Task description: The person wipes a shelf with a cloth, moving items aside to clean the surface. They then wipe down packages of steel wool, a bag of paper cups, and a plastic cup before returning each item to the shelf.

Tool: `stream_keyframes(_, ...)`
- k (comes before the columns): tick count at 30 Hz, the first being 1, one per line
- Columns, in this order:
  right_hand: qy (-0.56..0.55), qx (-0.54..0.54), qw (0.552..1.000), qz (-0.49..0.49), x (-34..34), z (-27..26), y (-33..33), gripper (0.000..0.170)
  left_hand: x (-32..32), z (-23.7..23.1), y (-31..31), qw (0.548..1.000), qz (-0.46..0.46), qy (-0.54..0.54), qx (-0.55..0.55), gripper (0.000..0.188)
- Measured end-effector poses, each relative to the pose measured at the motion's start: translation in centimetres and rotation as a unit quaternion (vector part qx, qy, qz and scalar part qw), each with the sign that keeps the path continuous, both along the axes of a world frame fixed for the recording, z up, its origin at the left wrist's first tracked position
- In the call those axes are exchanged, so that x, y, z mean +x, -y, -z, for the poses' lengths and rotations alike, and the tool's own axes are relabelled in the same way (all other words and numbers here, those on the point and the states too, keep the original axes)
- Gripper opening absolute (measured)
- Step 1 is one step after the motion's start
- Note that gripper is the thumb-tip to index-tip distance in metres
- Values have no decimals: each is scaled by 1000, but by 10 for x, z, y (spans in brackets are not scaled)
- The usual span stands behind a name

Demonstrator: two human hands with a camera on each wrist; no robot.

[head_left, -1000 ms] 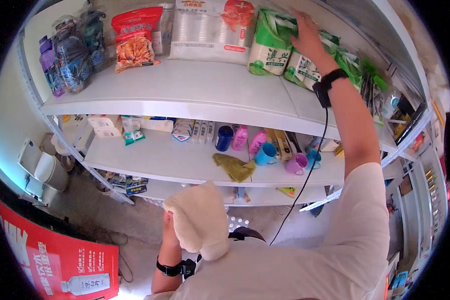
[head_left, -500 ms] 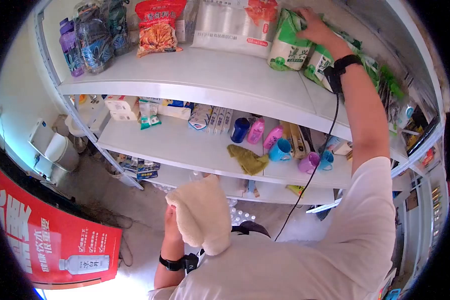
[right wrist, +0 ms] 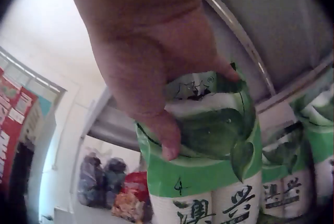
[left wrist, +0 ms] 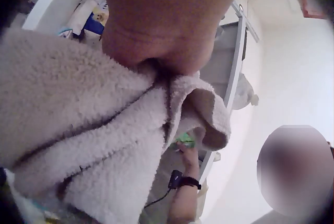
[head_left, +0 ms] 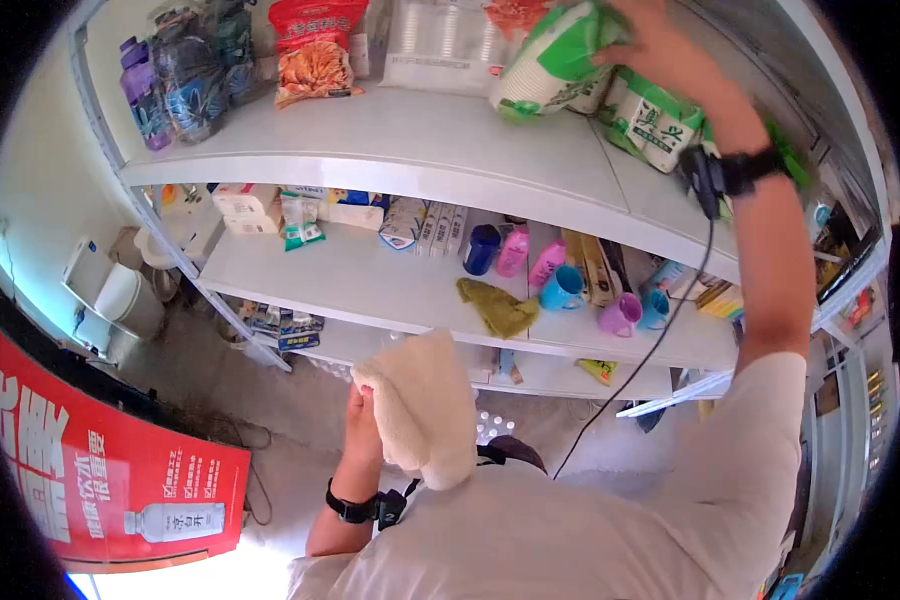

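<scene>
On the top shelf, the right hand (head_left: 660, 50) grips the top of a green and white paper-roll pack (head_left: 555, 65), which tilts to the left. The right wrist view shows the thumb and fingers of that hand (right wrist: 156, 67) pinching the pack's top (right wrist: 209, 140). A second green pack (head_left: 653, 125) stands to its right. Low in front of the body, the left hand (head_left: 365, 420) holds a cream fluffy cloth (head_left: 425, 410). In the left wrist view the cloth (left wrist: 94, 109) hangs in folds from the left hand (left wrist: 156, 46), whose fingers are mostly hidden.
The top shelf (head_left: 420, 130) also bears a clear-wrapped cup pack (head_left: 440, 50), a red food bag (head_left: 315, 50) and wrapped bottles (head_left: 185, 80). Below lie a green cloth (head_left: 497, 307), mugs (head_left: 562, 288) and pink bottles (head_left: 513, 252). A black cable (head_left: 640, 365) hangs from the right wrist.
The gripped green pack has tipped, its lower end swinging left over the front of the cup pack. The right forearm has shifted right in the view. The left hand still holds the cloth.
</scene>
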State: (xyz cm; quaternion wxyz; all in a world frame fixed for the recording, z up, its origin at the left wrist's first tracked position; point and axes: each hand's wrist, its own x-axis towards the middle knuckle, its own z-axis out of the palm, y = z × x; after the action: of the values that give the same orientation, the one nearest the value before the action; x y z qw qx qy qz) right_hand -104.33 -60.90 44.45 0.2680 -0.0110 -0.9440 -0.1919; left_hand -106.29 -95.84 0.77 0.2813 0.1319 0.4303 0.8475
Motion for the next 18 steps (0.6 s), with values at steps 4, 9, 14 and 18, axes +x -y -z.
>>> stream_keyframes(4, -3, -35, 990, -137, 54, -4, 58, 66, -8, -5, -5, 997, -58, 27, 51, 55)
stream_keyframes(9, 47, -325, 934, -143, 107, 43, 105, 75, -9, -42, -14, 996, -55, -34, 65, 43)
stream_keyframes(14, 43, -249, 939, -231, 125, 97, 134, 71, 5, -30, -21, 994, 32, -80, 71, 49)
stream_keyframes(18, 18, -279, 932, -232, 141, 131, 128, 70, 16, -15, -28, 988, 44, -13, 145, 52)
